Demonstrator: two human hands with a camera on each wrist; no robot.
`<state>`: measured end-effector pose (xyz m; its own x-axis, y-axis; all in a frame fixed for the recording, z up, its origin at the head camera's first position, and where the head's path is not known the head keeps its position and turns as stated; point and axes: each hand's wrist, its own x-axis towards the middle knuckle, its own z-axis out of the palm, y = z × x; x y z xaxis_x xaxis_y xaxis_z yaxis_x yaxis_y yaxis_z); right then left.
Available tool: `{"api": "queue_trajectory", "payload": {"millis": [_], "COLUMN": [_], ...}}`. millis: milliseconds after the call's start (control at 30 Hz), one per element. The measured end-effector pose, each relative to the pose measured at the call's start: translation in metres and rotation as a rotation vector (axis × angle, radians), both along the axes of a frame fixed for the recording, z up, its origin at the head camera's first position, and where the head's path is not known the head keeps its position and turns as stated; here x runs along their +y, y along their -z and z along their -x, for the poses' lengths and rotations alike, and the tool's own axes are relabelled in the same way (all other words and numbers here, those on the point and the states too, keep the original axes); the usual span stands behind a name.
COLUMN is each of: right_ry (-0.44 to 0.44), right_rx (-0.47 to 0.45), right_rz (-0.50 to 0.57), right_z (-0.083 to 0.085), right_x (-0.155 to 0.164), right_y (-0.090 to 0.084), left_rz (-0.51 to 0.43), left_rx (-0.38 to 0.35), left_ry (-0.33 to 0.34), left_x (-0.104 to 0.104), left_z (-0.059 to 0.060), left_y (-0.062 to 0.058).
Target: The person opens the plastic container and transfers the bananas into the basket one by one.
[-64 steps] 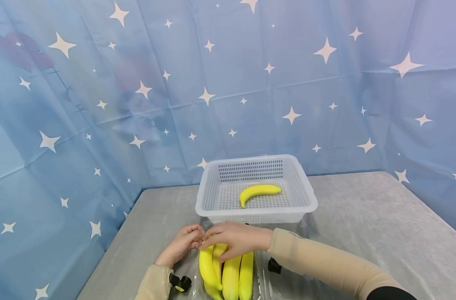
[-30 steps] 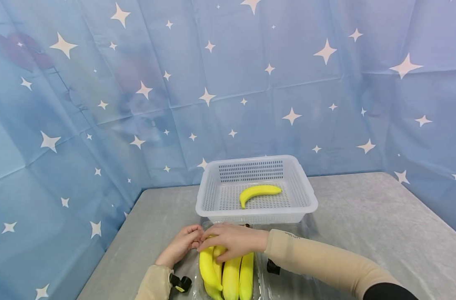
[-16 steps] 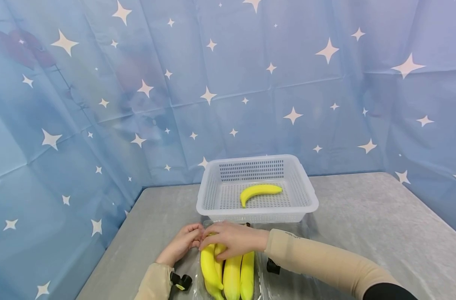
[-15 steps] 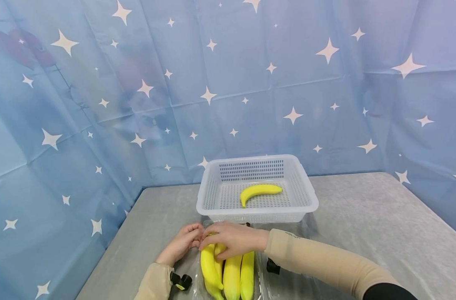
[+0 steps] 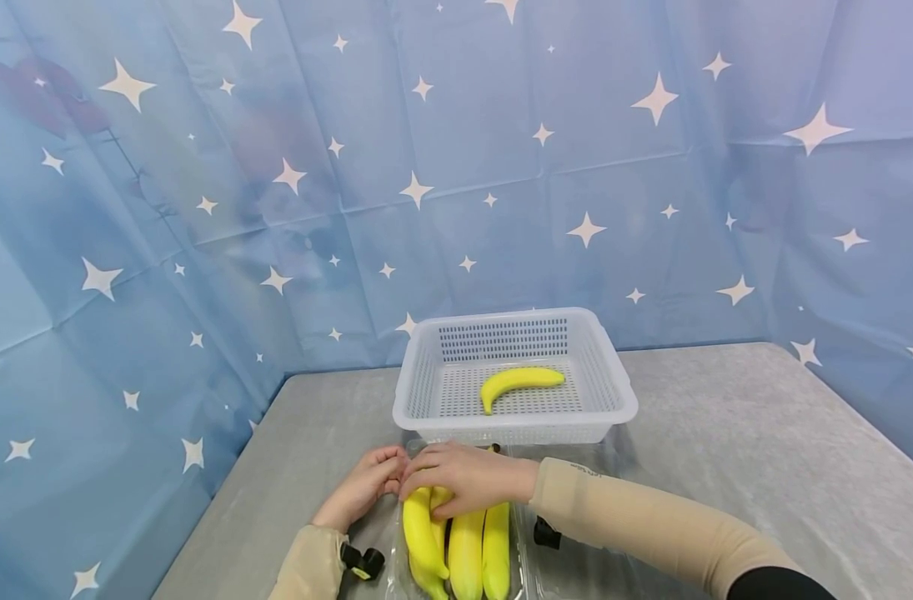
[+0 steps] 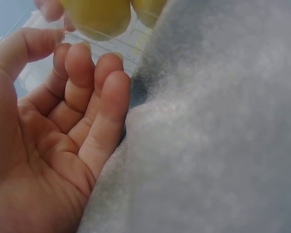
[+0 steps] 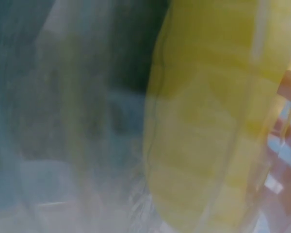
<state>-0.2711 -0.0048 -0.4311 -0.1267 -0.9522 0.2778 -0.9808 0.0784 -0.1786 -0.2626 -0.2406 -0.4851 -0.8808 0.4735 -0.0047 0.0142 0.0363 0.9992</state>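
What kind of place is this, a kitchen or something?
Likely a staged recording booth, not a kitchen: a star-print blue backdrop encloses a grey-covered table holding only a white basket and bananas.

Head view bright, even, sharp; both wrist views v. close, blurred.

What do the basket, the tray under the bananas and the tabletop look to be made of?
Basket: white moulded plastic, matt, by its perforated walls and floor. Tray: thin clear plastic, glossy, since the table shows through it and its edges glint. Tabletop: grey cloth, perhaps velvety, with a soft mottled nap in the left wrist view.
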Motion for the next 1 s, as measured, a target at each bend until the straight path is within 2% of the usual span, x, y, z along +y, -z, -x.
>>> {"api": "queue_trajectory", "payload": {"millis": [267, 1000], "right_ry": [-0.004, -0.02], "right_rx": [-0.014, 0.017], "right_rz": [0.02, 0.06], "right_z": [-0.0005, 0.0014], "right_x": [-0.0005, 0.0016], "right_y": [0.0007, 0.0026], "left_rz": [0.019, 0.016], "left_rx": [-0.024, -0.024], "left_ry": [-0.031, -0.031], "left_x": [0.0013, 0.0016], "left_z": [-0.0001, -0.001], "left_y": [0.0004, -0.0007]}}
